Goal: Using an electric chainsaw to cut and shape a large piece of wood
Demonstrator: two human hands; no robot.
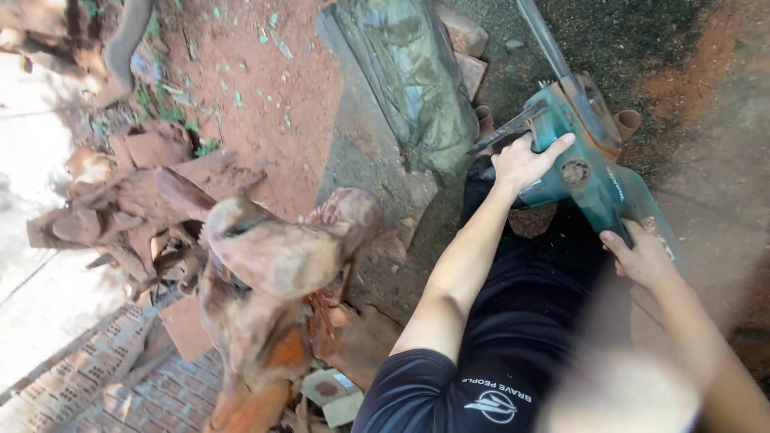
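Person's got a teal power tool [589, 172] in both hands, over at the right side of the scene, held above their dark-trousered lap. Looks like a small chainsaw w/ a long bar running up and away toward the far edge; body is dusty, rust-brown grime on top.

Left hand [525, 160] sits on the front of the tool, fingers [557, 147] wrapped over the housing next to a dark lever, closed on it. Right hand [642, 256] is nearer, at the rear end of the tool, fingers curled onto the casing; grip looks closed but the palm side is hidden, so can't tell how tight.

Left of the person, a big gnarled chunk of reddish-brown wood [273, 256], root-like, w/ smooth rounded lobes, well apart from the tool. Behind it, a heap of broken bark and wood scraps [120, 200]. Red dirt ground [273, 88] beyond, scattered w/ small green bits. A grey-green tarp bundle [409, 72] lies between the dirt and the tool, far side. Brick paving [88, 377] at near left. A short rust-coloured pipe end [627, 124] sits just right of the tool.
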